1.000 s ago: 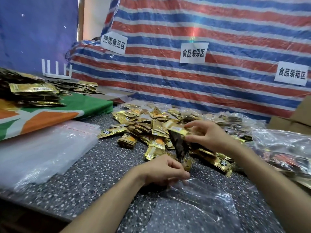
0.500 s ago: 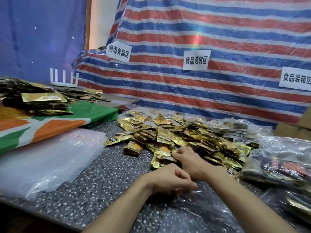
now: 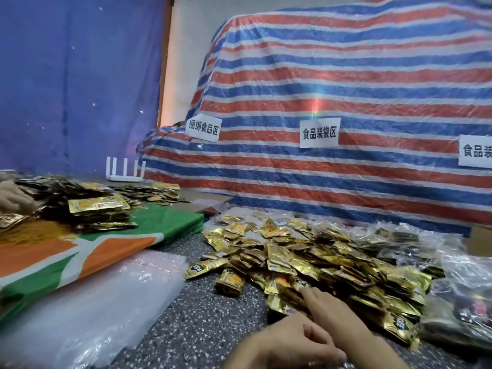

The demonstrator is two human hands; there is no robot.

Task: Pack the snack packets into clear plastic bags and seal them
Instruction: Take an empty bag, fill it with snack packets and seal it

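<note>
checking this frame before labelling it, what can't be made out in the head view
Head view:
Left hand: whether it holds anything is hidden by its curled fingers and the bottom edge.
Right-most paper label: cut off by the right edge.
Print on the snack packets: too small and blurred.

Striped tarp behind a speckled table
Three paper signs with Chinese characters hang on the tarp. A white router stands by its lower left corner before a blue sheet, and a green-and-orange cloth lies on the table's left side.
</note>
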